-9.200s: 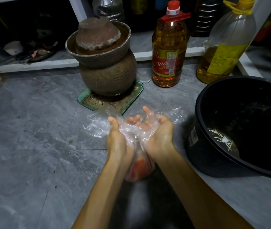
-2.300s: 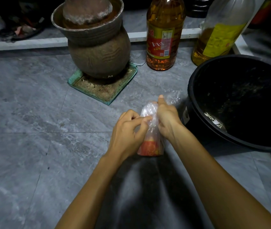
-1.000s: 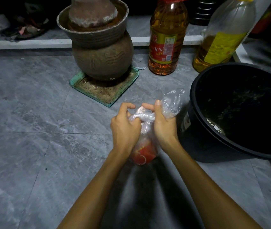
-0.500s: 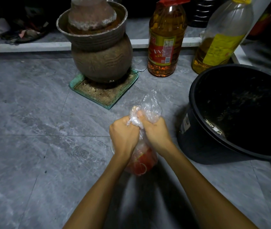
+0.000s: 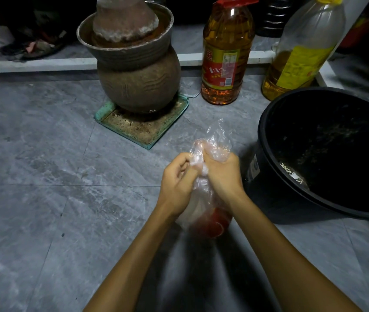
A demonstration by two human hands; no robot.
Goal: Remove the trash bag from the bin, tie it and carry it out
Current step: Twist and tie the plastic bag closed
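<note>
A small clear plastic trash bag [image 5: 208,221] with red and white rubbish inside hangs above the grey floor at mid frame. My left hand [image 5: 176,179] pinches the twisted neck of the bag from the left. My right hand [image 5: 221,172] grips the same neck from the right, and the loose top of the bag sticks up above its fingers. The two hands touch each other at the neck. The black bin [image 5: 269,167] stands just right of my right hand, with no bag in it.
A brown clay jar [image 5: 138,79] stands on a green tray [image 5: 104,119] beyond the hands. Two oil bottles [image 5: 224,52] [image 5: 300,52] stand by a white ledge [image 5: 32,64] at the back. Grey floor tiles [image 5: 44,176] spread to the left.
The hands have gone on working the bag's neck. The loose top now stands up over my right hand, and my left fingers have shifted on the twisted part.
</note>
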